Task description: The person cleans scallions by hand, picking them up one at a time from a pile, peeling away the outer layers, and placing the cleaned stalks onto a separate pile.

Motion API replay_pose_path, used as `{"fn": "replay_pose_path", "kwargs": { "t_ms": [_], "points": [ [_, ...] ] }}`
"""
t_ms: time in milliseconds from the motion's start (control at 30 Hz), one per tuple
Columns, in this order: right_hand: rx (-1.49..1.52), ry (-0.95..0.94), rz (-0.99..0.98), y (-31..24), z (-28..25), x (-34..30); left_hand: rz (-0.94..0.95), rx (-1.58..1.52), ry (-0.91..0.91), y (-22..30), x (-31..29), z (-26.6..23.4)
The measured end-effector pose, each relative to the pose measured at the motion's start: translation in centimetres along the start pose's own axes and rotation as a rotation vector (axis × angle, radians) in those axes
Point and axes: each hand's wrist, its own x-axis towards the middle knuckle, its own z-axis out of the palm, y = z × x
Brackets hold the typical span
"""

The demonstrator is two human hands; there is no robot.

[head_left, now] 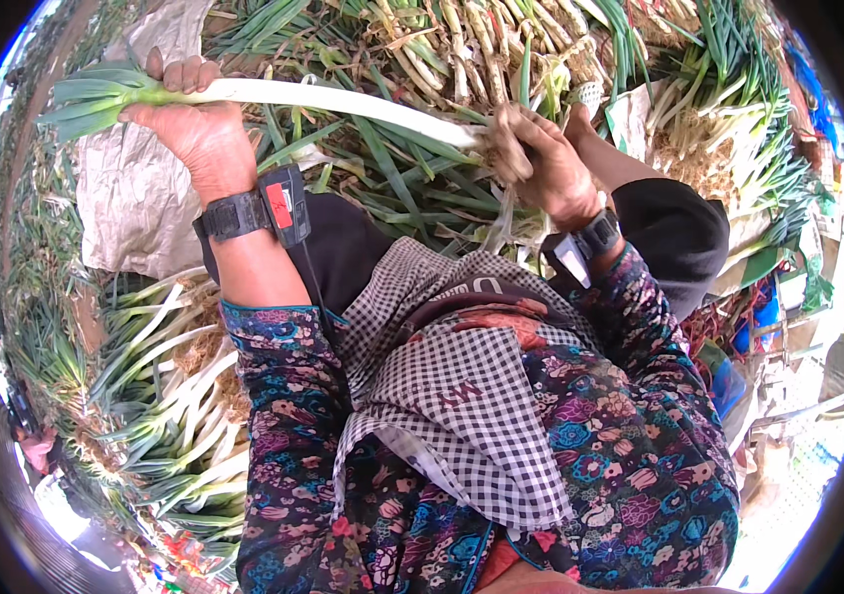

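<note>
A long leek [343, 97] with a clean white shaft stretches across in front of me, held by both hands. At its green end, where the leaves [95, 99] are cut short, my left hand [185, 114] is closed around the stalk. My right hand [536, 158] is closed on the root end at the right, and its fingers hide the root. A thin pale strip [501, 223] hangs below my right hand. Beneath the leek lies a pile of loose green leaves [392, 168].
Trimmed leeks [194, 396] are heaped at my left. More leeks [763, 148] with roots lie at the far right, and yellowed stalks [471, 45] at the far middle. A beige sack [130, 213] lies at the left. My bent knee [679, 233] is at the right.
</note>
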Motion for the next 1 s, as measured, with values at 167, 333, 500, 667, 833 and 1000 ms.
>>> {"fn": "replay_pose_path", "kwargs": {
  "t_ms": [167,333,500,667,833,1000],
  "points": [
    [-2.265,0.254,0.086,-1.7,-3.0,-2.8,-0.017,-0.04,-0.059,0.2,-0.2,0.7],
    [-1.782,0.243,-0.602,-0.2,3.7,0.7,0.121,0.228,0.251,-1.4,-1.2,2.0],
    [-1.941,0.241,-0.519,2.8,3.7,4.2,0.116,0.201,0.323,-2.5,-1.3,1.5],
    [-1.928,0.214,-0.515,3.0,3.8,4.2,0.101,0.176,0.357,-2.2,-1.7,1.9],
    [-1.972,0.153,-0.486,2.4,4.0,4.0,0.111,0.156,0.309,-2.7,-1.9,2.7],
    [-1.847,0.073,-0.517,2.4,4.1,3.8,0.141,0.128,0.288,-2.4,-2.0,2.9]
  ]
}}
